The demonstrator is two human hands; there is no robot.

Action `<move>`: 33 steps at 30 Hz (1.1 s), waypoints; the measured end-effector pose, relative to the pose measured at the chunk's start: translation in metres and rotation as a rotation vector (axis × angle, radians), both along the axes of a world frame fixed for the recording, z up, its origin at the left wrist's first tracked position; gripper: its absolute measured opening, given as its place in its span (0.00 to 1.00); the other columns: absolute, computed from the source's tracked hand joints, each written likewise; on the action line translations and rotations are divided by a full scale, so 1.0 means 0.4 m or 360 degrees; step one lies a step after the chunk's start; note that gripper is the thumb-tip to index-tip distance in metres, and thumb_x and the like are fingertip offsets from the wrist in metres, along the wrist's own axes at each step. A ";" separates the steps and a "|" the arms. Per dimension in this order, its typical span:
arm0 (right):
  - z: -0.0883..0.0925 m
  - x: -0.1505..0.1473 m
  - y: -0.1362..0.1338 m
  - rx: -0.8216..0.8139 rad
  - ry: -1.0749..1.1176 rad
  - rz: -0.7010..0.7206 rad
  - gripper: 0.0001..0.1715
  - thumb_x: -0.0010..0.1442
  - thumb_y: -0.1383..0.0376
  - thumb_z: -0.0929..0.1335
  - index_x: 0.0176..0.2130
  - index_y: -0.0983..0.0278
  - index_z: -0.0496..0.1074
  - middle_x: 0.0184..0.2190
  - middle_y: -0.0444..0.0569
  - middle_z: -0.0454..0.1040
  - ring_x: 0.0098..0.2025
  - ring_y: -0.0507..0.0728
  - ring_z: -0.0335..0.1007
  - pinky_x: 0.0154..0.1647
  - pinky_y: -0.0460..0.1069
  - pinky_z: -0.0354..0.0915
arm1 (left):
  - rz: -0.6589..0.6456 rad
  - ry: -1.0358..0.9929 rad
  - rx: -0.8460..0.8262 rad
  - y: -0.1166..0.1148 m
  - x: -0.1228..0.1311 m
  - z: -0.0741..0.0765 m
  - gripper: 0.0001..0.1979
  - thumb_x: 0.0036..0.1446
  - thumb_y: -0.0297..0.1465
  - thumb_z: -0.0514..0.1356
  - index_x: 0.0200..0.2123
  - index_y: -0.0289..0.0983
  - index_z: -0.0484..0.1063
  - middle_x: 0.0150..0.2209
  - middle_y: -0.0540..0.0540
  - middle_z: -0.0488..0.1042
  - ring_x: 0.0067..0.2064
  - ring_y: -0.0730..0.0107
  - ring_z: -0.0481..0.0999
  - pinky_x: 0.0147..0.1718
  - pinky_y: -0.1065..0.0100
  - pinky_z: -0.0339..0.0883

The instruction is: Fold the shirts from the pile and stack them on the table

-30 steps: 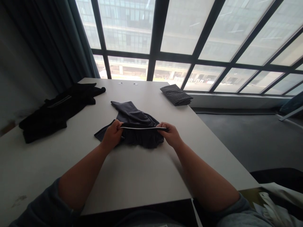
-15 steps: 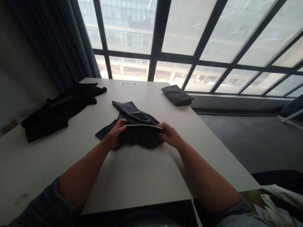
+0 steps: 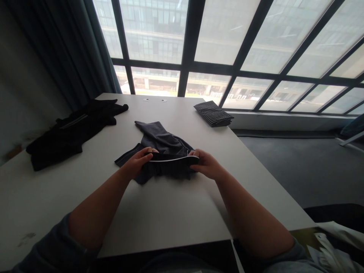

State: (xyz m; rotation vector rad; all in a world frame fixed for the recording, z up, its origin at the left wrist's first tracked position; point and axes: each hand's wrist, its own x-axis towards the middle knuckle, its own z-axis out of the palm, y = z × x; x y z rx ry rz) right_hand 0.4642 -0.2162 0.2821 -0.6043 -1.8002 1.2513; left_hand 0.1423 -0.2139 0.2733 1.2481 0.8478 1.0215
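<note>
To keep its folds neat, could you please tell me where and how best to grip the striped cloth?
Probably by the near right end of the striped cloth, coming from the right and pinching every layer: it lies folded flat, its layers showing there, by the edge of the table.

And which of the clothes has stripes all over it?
The folded cloth, back right on the table: thin pale stripes cover it. The grey garment is mostly plain, and the black heap, left, has only a few pale lines in one spot.
</note>
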 end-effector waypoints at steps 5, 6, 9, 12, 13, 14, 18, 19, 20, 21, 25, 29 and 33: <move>-0.011 -0.004 0.000 0.0569 -0.0265 -0.0642 0.17 0.59 0.68 0.72 0.29 0.62 0.59 0.30 0.43 0.67 0.31 0.50 0.61 0.34 0.46 0.59 | -0.0041 -0.0054 -0.0085 -0.001 -0.010 0.003 0.25 0.50 0.47 0.74 0.31 0.38 0.64 0.35 0.48 0.70 0.32 0.72 0.68 0.31 0.71 0.65; -0.014 -0.004 -0.001 0.0638 -0.0274 -0.0722 0.16 0.57 0.70 0.71 0.28 0.62 0.58 0.27 0.42 0.65 0.29 0.49 0.58 0.33 0.46 0.56 | -0.0088 -0.0060 -0.0070 -0.001 -0.014 0.004 0.26 0.50 0.47 0.74 0.29 0.38 0.61 0.33 0.49 0.69 0.30 0.73 0.66 0.29 0.72 0.63; -0.015 -0.010 -0.011 0.0745 -0.0252 -0.0887 0.14 0.55 0.72 0.68 0.28 0.62 0.57 0.26 0.41 0.64 0.28 0.50 0.56 0.31 0.46 0.55 | -0.0274 0.0103 0.0003 0.000 -0.027 0.013 0.24 0.51 0.47 0.73 0.31 0.39 0.63 0.30 0.49 0.70 0.29 0.71 0.67 0.29 0.70 0.62; -0.012 -0.027 -0.021 0.0788 -0.0239 -0.0908 0.13 0.57 0.70 0.67 0.27 0.62 0.57 0.34 0.47 0.70 0.35 0.53 0.65 0.36 0.48 0.61 | -0.0564 0.0589 0.0149 -0.005 -0.030 0.031 0.17 0.58 0.46 0.67 0.43 0.40 0.74 0.36 0.46 0.76 0.32 0.66 0.72 0.32 0.68 0.65; -0.013 -0.034 -0.024 0.0798 -0.0248 -0.0879 0.13 0.58 0.70 0.67 0.27 0.62 0.57 0.36 0.48 0.71 0.37 0.54 0.66 0.37 0.49 0.62 | -0.0654 0.0784 0.0239 -0.011 -0.023 0.038 0.17 0.61 0.45 0.65 0.48 0.41 0.75 0.38 0.45 0.78 0.34 0.64 0.74 0.33 0.67 0.65; -0.015 -0.041 -0.027 0.0812 -0.0258 -0.0845 0.13 0.57 0.70 0.67 0.27 0.61 0.57 0.37 0.49 0.71 0.37 0.54 0.66 0.37 0.49 0.62 | -0.0700 0.0974 0.0355 -0.020 -0.012 0.045 0.18 0.64 0.44 0.62 0.52 0.42 0.76 0.41 0.45 0.80 0.35 0.63 0.76 0.35 0.67 0.66; -0.031 -0.067 -0.036 0.0890 -0.0301 -0.0770 0.13 0.58 0.70 0.67 0.29 0.61 0.56 0.32 0.46 0.67 0.33 0.53 0.62 0.34 0.48 0.60 | -0.0297 0.1495 0.0912 -0.084 0.070 0.065 0.20 0.66 0.47 0.60 0.54 0.43 0.77 0.51 0.42 0.80 0.45 0.55 0.79 0.43 0.62 0.69; -0.033 -0.072 -0.039 0.0910 -0.0324 -0.0770 0.13 0.59 0.69 0.67 0.29 0.61 0.57 0.32 0.46 0.66 0.33 0.53 0.62 0.34 0.48 0.60 | -0.0157 0.1542 0.1001 -0.104 0.093 0.065 0.22 0.65 0.49 0.62 0.55 0.43 0.76 0.53 0.41 0.79 0.48 0.53 0.79 0.46 0.61 0.69; -0.034 -0.076 -0.042 0.0929 -0.0352 -0.0776 0.12 0.60 0.68 0.67 0.30 0.60 0.58 0.31 0.46 0.66 0.33 0.53 0.62 0.34 0.49 0.60 | -0.0056 0.1556 0.1064 -0.122 0.114 0.063 0.24 0.63 0.50 0.63 0.57 0.43 0.75 0.54 0.40 0.78 0.51 0.50 0.79 0.48 0.59 0.70; -0.033 -0.078 -0.045 0.0950 -0.0380 -0.0788 0.11 0.61 0.68 0.67 0.31 0.60 0.59 0.31 0.46 0.66 0.33 0.54 0.62 0.35 0.49 0.60 | 0.0007 0.1551 0.1104 -0.139 0.133 0.058 0.27 0.61 0.50 0.65 0.58 0.43 0.74 0.54 0.39 0.78 0.53 0.48 0.78 0.50 0.57 0.70; -0.023 -0.082 -0.053 0.1034 -0.0414 -0.0810 0.09 0.59 0.68 0.67 0.31 0.60 0.61 0.34 0.48 0.68 0.36 0.56 0.64 0.39 0.51 0.62 | 0.0156 0.1592 0.1069 -0.176 0.168 0.032 0.28 0.61 0.42 0.67 0.62 0.42 0.71 0.48 0.40 0.81 0.49 0.49 0.80 0.50 0.56 0.71; -0.015 -0.077 -0.050 0.0988 -0.0361 -0.0757 0.09 0.60 0.69 0.69 0.33 0.60 0.62 0.37 0.49 0.68 0.38 0.55 0.65 0.40 0.51 0.63 | 0.0280 0.1581 0.0958 -0.167 0.155 0.026 0.25 0.65 0.35 0.59 0.65 0.40 0.71 0.51 0.38 0.82 0.49 0.50 0.82 0.50 0.57 0.72; -0.017 -0.067 -0.036 0.0768 -0.0297 -0.0525 0.17 0.59 0.60 0.76 0.39 0.60 0.65 0.41 0.49 0.68 0.43 0.56 0.67 0.44 0.51 0.67 | 0.0285 0.1330 0.0825 -0.144 0.132 0.047 0.21 0.63 0.30 0.55 0.55 0.40 0.79 0.53 0.42 0.82 0.52 0.52 0.81 0.53 0.58 0.72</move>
